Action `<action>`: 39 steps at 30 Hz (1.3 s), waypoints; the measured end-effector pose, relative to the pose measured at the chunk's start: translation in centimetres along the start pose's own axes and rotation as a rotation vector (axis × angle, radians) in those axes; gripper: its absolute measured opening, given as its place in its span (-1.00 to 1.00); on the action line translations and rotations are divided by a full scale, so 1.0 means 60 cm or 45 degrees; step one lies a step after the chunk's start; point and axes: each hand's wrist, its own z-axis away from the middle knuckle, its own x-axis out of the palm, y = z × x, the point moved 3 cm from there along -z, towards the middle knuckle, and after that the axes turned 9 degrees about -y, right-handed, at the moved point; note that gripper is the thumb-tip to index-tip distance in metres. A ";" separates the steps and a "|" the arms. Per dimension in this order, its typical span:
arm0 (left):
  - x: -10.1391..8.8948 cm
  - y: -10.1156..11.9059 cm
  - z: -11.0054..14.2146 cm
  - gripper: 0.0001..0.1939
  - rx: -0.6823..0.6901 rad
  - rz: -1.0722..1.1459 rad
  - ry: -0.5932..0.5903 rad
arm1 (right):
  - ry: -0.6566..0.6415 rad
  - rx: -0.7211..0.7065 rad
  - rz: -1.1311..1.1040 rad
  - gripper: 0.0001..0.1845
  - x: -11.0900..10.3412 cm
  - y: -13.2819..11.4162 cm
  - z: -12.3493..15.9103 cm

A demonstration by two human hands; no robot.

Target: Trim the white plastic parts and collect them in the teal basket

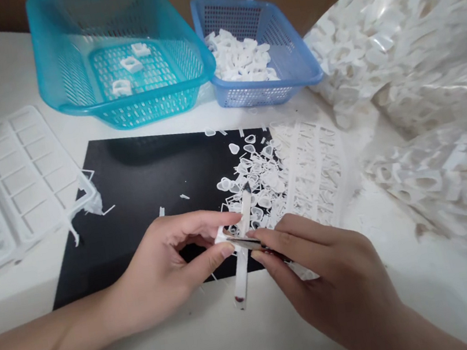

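Observation:
Between the thumb and fingers of my left hand (156, 274) is a small white plastic part (221, 236). My right hand (329, 260) grips a craft knife (246, 243), whose pointed blade touches the part or lies right beside it. Its handle is mostly covered by my fingers. Beneath both hands lies a narrow white strip (242, 273) with a dark tip at the far end and a dark red spot at the near end. A black mat (142, 183) is under the work, with white plastic trimmings (260, 177) heaped on its right side.
A teal basket (130, 105) at the back holds several white parts. Beside it, a blue basket (293, 75) contains a pile of them. Clear bags of white pieces (426, 52) crowd the right. White moulded trays (22, 171) lie at left, and a frame sheet (315, 168) sits under scraps.

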 end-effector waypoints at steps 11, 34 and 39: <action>-0.001 -0.001 0.002 -0.72 -0.016 -0.044 0.015 | 0.048 0.000 -0.074 -0.86 0.003 0.002 0.007; 0.001 -0.001 0.001 -0.75 -0.040 -0.053 0.001 | 0.135 0.344 -0.632 -0.87 0.003 0.012 -0.022; 0.002 -0.003 0.002 -0.75 -0.004 -0.036 -0.008 | 0.149 0.346 -0.721 -0.86 0.018 0.009 -0.027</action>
